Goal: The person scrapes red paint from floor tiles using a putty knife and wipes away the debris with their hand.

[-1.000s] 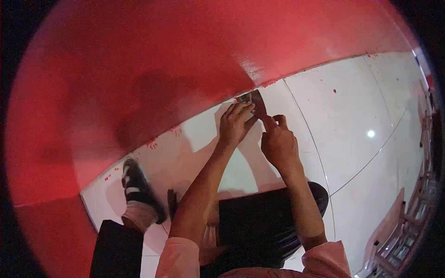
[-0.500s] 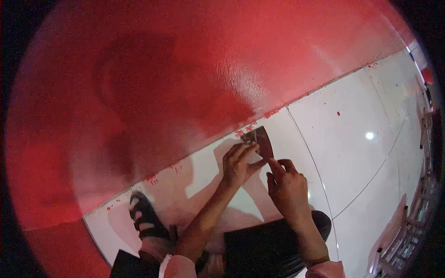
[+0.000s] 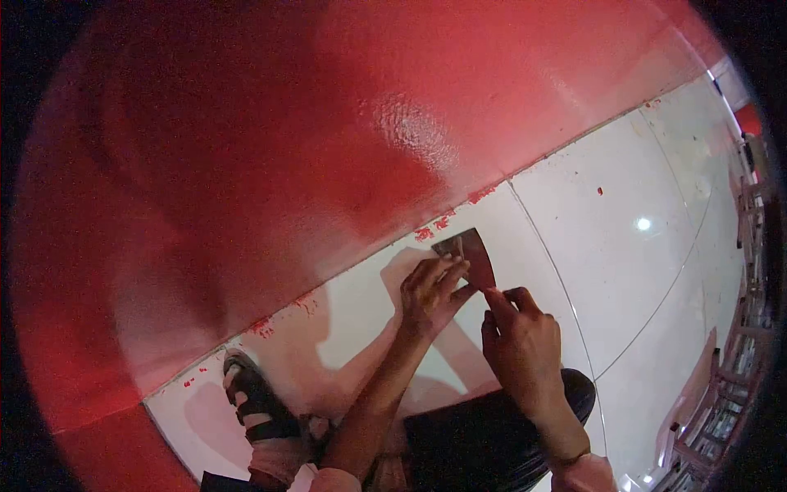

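My right hand (image 3: 525, 340) is closed round the handle end of a putty knife, its index finger stretched toward the blade. The wide, dark metal blade (image 3: 479, 256) points up and left, above the white tiled floor (image 3: 541, 230). My left hand (image 3: 434, 291) grips the blade's left side, with fingers over its face and the thumb near its lower edge. The handle is hidden inside my right hand. Red paint flecks (image 3: 443, 221) lie on the floor just beyond the blade, along the foot of the red wall (image 3: 328, 164).
More red flecks (image 3: 261, 328) dot the wall's base to the left. My sandalled foot (image 3: 254, 398) is at lower left, and my dark-clothed knee (image 3: 574, 394) at lower right. A metal rack-like structure (image 3: 725, 410) runs along the right edge. One red chip (image 3: 599, 191) lies on a tile.
Both hands and the putty knife have shifted slightly right and down in view. The blade has come a little away from the wall's base, and more of its face shows.
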The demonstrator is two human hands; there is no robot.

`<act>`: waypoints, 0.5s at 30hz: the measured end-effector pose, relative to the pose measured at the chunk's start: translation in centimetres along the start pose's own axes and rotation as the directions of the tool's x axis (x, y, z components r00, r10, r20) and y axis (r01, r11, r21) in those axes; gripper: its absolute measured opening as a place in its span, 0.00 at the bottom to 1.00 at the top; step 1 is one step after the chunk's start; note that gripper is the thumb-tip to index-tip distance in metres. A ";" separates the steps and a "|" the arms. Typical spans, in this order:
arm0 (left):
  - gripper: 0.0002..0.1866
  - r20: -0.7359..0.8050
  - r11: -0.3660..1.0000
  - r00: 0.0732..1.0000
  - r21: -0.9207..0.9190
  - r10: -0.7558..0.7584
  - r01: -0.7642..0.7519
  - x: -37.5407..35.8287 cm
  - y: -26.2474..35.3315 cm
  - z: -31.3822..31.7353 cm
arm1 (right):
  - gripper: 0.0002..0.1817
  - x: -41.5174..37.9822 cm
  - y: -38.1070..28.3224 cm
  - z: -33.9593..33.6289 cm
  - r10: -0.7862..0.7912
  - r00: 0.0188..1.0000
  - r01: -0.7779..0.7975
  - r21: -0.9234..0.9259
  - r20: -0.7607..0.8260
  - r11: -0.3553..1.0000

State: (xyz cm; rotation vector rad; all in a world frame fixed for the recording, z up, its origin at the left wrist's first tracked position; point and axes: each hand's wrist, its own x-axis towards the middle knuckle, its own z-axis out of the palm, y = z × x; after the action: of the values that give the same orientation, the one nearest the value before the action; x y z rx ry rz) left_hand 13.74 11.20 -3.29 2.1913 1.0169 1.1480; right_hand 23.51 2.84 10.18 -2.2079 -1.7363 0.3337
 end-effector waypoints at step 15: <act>0.19 0.001 0.994 0.995 -0.044 -0.098 0.098 0.2 -0.2 0.0 | 0.06 0.9 -1.1 -0.5 0.060 0.996 -0.059 -0.027 0.068 0.998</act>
State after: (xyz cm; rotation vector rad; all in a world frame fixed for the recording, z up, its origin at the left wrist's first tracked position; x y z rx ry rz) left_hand 13.77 11.43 -3.33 2.0824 1.0772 1.1166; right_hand 22.90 3.95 11.03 -2.2951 -1.7211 0.4092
